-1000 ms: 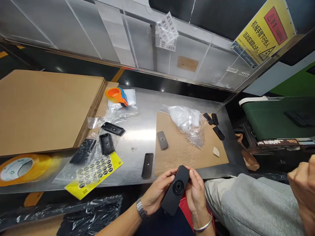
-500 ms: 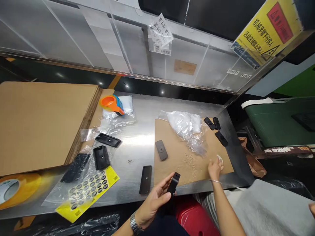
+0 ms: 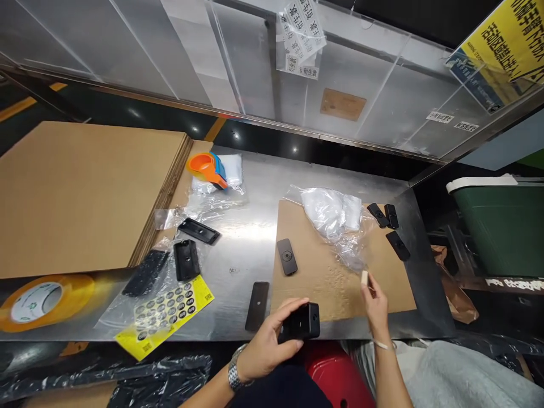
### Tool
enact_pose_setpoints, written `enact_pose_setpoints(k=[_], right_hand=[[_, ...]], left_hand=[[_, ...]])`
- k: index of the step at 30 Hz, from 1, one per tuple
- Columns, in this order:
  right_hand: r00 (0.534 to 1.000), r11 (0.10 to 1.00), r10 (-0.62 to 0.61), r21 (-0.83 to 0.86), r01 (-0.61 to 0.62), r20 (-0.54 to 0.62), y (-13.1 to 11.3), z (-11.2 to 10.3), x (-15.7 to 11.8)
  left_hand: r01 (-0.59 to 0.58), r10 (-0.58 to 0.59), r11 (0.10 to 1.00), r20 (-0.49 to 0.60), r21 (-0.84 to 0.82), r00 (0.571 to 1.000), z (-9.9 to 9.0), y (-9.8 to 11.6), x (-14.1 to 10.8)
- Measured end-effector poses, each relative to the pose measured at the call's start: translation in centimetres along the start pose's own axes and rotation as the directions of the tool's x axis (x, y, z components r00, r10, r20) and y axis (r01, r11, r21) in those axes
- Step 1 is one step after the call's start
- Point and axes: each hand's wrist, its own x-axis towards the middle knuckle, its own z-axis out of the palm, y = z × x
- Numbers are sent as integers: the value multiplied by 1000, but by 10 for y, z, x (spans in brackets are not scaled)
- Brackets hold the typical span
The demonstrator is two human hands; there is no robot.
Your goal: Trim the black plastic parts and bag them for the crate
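Note:
My left hand [image 3: 272, 343], with a metal watch at the wrist, grips a black box-shaped part [image 3: 301, 322] at the table's front edge, its hollow side in view. My right hand [image 3: 375, 303] pinches a small cream-coloured piece [image 3: 364, 278] above the cardboard sheet [image 3: 306, 294]. On that sheet lie a flat dark plate with a round mark [image 3: 287, 256] and a clear plastic bag with white contents [image 3: 327, 212]. A dark tray-like part [image 3: 257, 306] rests on the metal table left of the sheet.
Three black parts [image 3: 398, 245] lie at the right. Toward the left are stacked cardboard [image 3: 85, 192], yellow tape [image 3: 80, 292], an orange tape dispenser [image 3: 206, 167], two black shells [image 3: 186, 260] and a yellow sticker sheet [image 3: 170, 311]. A red stool [image 3: 338, 374] stands below the edge.
The black part in my left hand has turned so its hollow side shows. My right hand has lifted the cream piece upright off the cardboard. The camera view has shifted.

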Motion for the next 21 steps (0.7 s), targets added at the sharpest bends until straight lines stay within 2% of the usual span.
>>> enact_pose_setpoints(k=[1,2,4,7,8,9,10,13,14,18,19,21], right_hand=[[994,999,-48,29,45,103,-19,1,-18],[958,987,-153,86,136,243,-40,1,-35],[824,938,-345,193,288,450,-78,-3,-66],[612,844,-529,289,452,588,-115,-10,-92],[569,819,-560,297,492,602,-119,-11,-95],[549,799,-581,295,524,601,-121,-10,-96],[550,788,-593,285,546,588,-121,-10,-95],[601,793,-592,258,551,536,-119,-7,-94],[600,793,-593,261,551,537,-119,-7,-95],[490,744,-639,315,590,593,-118,-13,-105],[492,739,-645,312,598,585,-117,-14,-106],[567,768,-621,273,580,541,-112,-13,-104]], left_hand=[[-6,5,999,14,32,1000,0,1,1],[-12,10,998,27,65,1000,0,3,1],[-31,25,992,48,124,999,0,7,1],[-64,52,984,77,167,996,1,12,0],[-80,66,981,84,175,994,2,14,-1],[-98,82,978,93,184,992,2,15,-2],[-120,101,974,104,194,989,3,16,-3],[-168,137,962,153,215,979,2,16,-7],[-169,135,961,164,219,977,2,17,-9],[-161,125,945,140,285,982,2,18,-15],[-173,133,937,147,305,980,3,18,-18],[-194,143,927,175,322,974,7,20,-22]])
